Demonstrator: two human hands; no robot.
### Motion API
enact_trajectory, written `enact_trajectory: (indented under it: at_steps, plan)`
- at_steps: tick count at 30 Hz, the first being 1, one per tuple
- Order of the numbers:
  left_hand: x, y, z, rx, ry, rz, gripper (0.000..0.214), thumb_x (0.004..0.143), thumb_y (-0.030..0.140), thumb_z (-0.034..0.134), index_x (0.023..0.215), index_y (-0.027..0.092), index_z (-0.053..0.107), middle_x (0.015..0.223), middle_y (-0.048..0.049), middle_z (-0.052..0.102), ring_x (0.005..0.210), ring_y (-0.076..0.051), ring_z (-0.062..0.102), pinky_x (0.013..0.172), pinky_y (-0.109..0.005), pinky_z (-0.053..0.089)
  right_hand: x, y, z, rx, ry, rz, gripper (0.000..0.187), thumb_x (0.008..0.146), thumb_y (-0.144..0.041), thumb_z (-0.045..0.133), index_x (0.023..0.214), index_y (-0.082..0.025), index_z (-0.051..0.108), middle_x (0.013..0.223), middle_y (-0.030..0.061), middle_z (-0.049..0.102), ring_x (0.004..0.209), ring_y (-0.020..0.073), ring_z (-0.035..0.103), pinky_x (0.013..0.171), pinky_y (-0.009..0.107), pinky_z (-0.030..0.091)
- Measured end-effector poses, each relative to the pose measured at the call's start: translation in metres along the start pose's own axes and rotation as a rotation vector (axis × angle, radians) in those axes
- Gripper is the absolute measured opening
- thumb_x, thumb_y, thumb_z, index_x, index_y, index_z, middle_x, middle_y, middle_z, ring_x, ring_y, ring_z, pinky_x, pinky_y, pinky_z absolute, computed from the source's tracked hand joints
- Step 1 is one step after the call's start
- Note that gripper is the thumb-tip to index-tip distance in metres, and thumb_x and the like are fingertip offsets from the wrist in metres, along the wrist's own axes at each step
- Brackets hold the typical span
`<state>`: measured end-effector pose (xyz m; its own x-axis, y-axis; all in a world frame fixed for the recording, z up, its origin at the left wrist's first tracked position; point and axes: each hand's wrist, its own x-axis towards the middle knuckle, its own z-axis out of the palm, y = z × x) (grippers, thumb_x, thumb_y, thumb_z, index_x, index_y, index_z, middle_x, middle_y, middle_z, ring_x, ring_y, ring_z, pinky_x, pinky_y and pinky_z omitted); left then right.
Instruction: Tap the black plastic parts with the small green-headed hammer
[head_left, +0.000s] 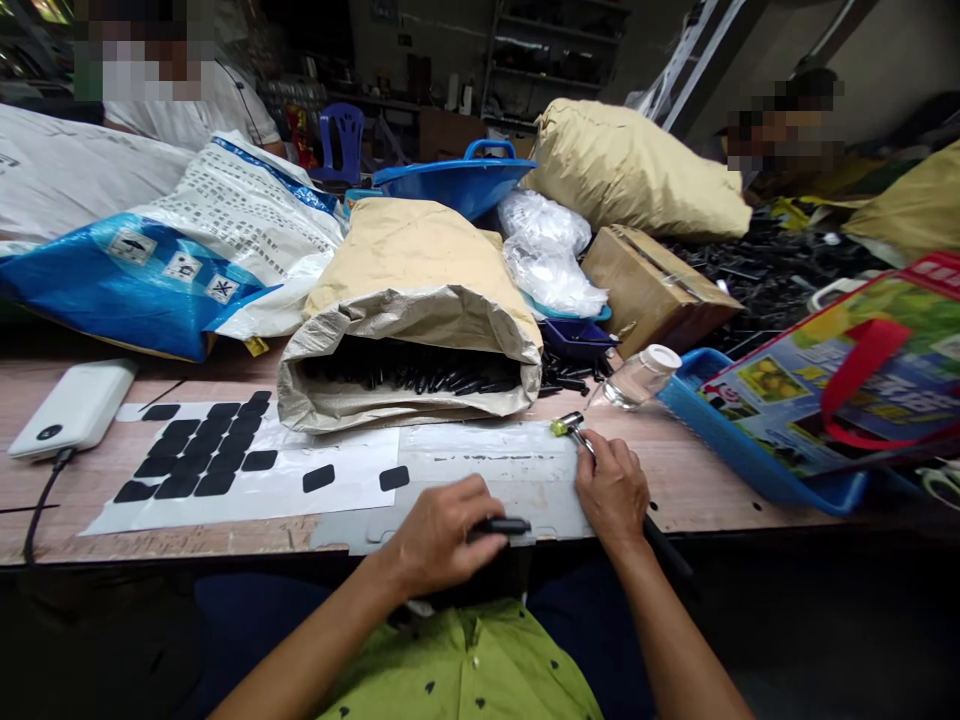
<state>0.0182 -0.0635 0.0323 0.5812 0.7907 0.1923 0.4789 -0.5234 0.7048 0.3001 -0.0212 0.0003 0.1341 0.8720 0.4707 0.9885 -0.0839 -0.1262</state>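
Observation:
My left hand (439,535) is closed around a small black plastic part (501,525), held over a grey metal plate (487,470) at the table's near edge. My right hand (611,490) grips a thin metal tool (571,428) with a yellow-green tip that points away from me. Left of the plate lies a white backing sheet (247,475) carrying several black rounded pads (202,450). A tan paper sack (412,310) lies on its side just behind, its open mouth showing several black parts (420,378).
A white power bank (75,405) with a cable sits at far left. A blue-and-white woven bag (187,250), a blue basin (457,180), plastic bags (547,250), a cardboard box (652,290), a clear bottle (637,378) and a blue tray (750,450) crowd the table. Two other people sit across.

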Motion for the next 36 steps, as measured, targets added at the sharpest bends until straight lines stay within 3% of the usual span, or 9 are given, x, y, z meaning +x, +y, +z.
enact_trajectory:
  at_steps: [4, 13, 17, 20, 23, 27, 31, 33, 36]
  plan:
    - [-0.039, 0.016, 0.017, -0.019, -0.254, -0.033, 0.014, 0.092, 0.033, 0.065, 0.103, 0.029, 0.072, 0.097, -0.0015, 0.069, 0.081, -0.018, 0.066, 0.067, -0.03, 0.047, 0.0, 0.0, 0.001, -0.008, 0.005, -0.009, 0.03, 0.096, -0.026, 0.052, 0.121, -0.022, 0.069, 0.095, 0.0078, 0.062, 0.085, 0.0208, 0.048, 0.074, 0.033, 0.032]
    - [-0.061, -0.019, 0.07, 0.192, -0.417, -0.303, 0.017, 0.094, 0.03, 0.055, 0.103, 0.025, 0.069, 0.103, -0.0084, 0.072, 0.091, -0.028, 0.072, 0.077, -0.036, 0.055, -0.001, -0.001, 0.001, -0.029, 0.017, -0.006, 0.03, 0.096, -0.026, 0.053, 0.121, -0.022, 0.069, 0.094, 0.0071, 0.062, 0.086, 0.0212, 0.05, 0.075, 0.032, 0.033]
    - [-0.081, -0.052, 0.093, 0.08, -0.424, -0.5, 0.031, 0.093, 0.032, 0.057, 0.121, 0.026, 0.067, 0.12, -0.0119, 0.071, 0.114, -0.032, 0.067, 0.095, -0.043, 0.054, -0.001, -0.001, 0.001, -0.032, 0.007, -0.004, 0.03, 0.097, -0.026, 0.053, 0.122, -0.022, 0.069, 0.095, 0.0072, 0.062, 0.086, 0.0211, 0.05, 0.075, 0.032, 0.033]
    - [-0.096, -0.075, 0.105, -0.009, -0.39, -0.552, 0.04, 0.088, 0.028, 0.062, 0.128, 0.027, 0.065, 0.133, -0.0117, 0.066, 0.124, -0.034, 0.061, 0.104, -0.047, 0.05, -0.001, -0.001, 0.001, -0.03, 0.004, -0.003, 0.03, 0.097, -0.026, 0.054, 0.122, -0.022, 0.069, 0.095, 0.0074, 0.062, 0.086, 0.021, 0.05, 0.075, 0.032, 0.032]
    - [-0.099, -0.084, 0.109, -0.03, -0.333, -0.566, 0.038, 0.087, 0.029, 0.062, 0.125, 0.03, 0.067, 0.131, -0.009, 0.067, 0.124, -0.034, 0.06, 0.107, -0.049, 0.047, -0.001, -0.001, 0.001, -0.03, 0.005, -0.001, 0.03, 0.096, -0.025, 0.055, 0.122, -0.022, 0.07, 0.095, 0.0072, 0.062, 0.086, 0.0209, 0.05, 0.075, 0.032, 0.032]
    - [-0.087, -0.074, 0.101, 0.022, -0.344, -0.589, 0.043, 0.088, 0.026, 0.06, 0.13, 0.03, 0.065, 0.133, -0.0084, 0.066, 0.127, -0.033, 0.057, 0.109, -0.048, 0.044, -0.001, -0.001, 0.001, -0.042, -0.002, 0.008, 0.029, 0.096, -0.025, 0.057, 0.123, -0.023, 0.069, 0.095, 0.0064, 0.062, 0.087, 0.0206, 0.05, 0.074, 0.032, 0.032]
    - [-0.068, -0.036, 0.074, -0.024, -0.487, -0.579, 0.038, 0.092, 0.025, 0.053, 0.128, 0.025, 0.068, 0.126, -0.0102, 0.07, 0.117, -0.03, 0.065, 0.098, -0.041, 0.051, -0.001, 0.0, 0.001, -0.045, -0.002, 0.003, 0.029, 0.096, -0.025, 0.057, 0.122, -0.023, 0.069, 0.095, 0.006, 0.062, 0.087, 0.0206, 0.05, 0.074, 0.032, 0.031]
    - [-0.055, -0.01, 0.053, -0.082, -0.483, -0.427, 0.031, 0.092, 0.025, 0.053, 0.115, 0.027, 0.073, 0.113, -0.0058, 0.075, 0.107, -0.026, 0.069, 0.091, -0.035, 0.051, -0.001, 0.0, 0.001, -0.045, -0.001, 0.001, 0.029, 0.096, -0.025, 0.057, 0.122, -0.023, 0.069, 0.094, 0.0062, 0.062, 0.087, 0.0206, 0.05, 0.074, 0.032, 0.031]
    - [-0.021, 0.023, 0.019, -0.187, -0.428, -0.096, 0.023, 0.09, 0.024, 0.059, 0.106, 0.028, 0.075, 0.103, -0.0005, 0.077, 0.093, -0.019, 0.07, 0.081, -0.026, 0.049, -0.001, -0.001, 0.001, -0.042, 0.002, -0.003, 0.029, 0.096, -0.024, 0.056, 0.121, -0.022, 0.069, 0.094, 0.0065, 0.062, 0.087, 0.0207, 0.05, 0.074, 0.032, 0.032]
